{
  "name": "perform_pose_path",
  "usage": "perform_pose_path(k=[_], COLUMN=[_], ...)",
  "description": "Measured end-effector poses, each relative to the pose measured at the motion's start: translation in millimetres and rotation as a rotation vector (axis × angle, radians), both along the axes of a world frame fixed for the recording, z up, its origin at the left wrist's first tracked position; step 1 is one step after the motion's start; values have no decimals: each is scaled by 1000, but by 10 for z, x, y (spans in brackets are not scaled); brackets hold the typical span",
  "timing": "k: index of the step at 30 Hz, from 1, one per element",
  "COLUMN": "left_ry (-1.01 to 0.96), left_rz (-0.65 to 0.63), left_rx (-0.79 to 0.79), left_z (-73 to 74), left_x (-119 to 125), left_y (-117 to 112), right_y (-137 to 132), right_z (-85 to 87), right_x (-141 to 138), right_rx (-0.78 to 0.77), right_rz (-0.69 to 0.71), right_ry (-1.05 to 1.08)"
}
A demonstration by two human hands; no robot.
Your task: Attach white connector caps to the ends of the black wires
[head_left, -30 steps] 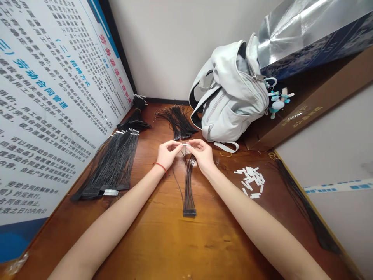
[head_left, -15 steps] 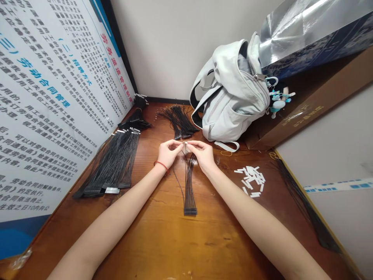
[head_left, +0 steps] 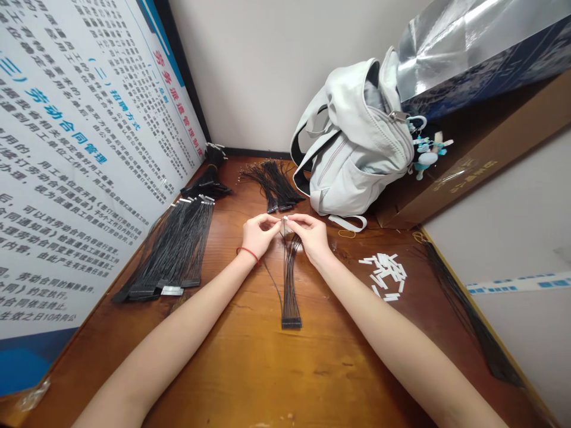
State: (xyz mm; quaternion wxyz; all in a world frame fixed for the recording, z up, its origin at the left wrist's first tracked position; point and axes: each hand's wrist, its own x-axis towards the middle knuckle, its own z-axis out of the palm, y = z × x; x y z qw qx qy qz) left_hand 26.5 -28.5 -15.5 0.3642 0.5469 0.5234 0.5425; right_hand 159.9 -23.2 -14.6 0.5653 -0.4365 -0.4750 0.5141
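Observation:
A black wire harness [head_left: 291, 291] lies in the middle of the table, its flat black connector pointing towards me. The far ends of its wires run up to both hands. My left hand [head_left: 260, 235] is pinched on one of these thin wires. Thumb and finger of my right hand [head_left: 312, 236] are closed on a small white connector housing [head_left: 285, 219], mostly covered by the fingertips. Both sets of fingertips meet over it. How far the wire sits in the housing is too small to tell.
Loose white housings [head_left: 387, 274] lie to the right. Bundled black harnesses [head_left: 172, 249] are at the left, with another bundle [head_left: 274, 183] behind my hands. A pale backpack [head_left: 357, 142] and a box [head_left: 482, 119] stand at the back right. A printed board [head_left: 89, 148] borders the left.
Both hands stay in nearly the same place. The fingertips have shifted very slightly at the white housing, and the wire end between them is less visible.

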Motion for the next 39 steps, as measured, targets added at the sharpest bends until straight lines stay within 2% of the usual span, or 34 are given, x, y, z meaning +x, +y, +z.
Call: perform_pose_path(k=[15, 29, 39], left_ry=[9, 82, 69], left_rz=[-15, 26, 24], left_rx=[11, 28, 35], left_z=[-3, 22, 22], left_x=[3, 8, -1], left_y=[-7, -32, -23], right_y=[-2, 5, -11], right_z=[-8, -41, -31], right_x=[-3, -21, -16], right_rx=[6, 58, 32], right_rz=[3, 7, 64], right_ry=[22, -18, -26])
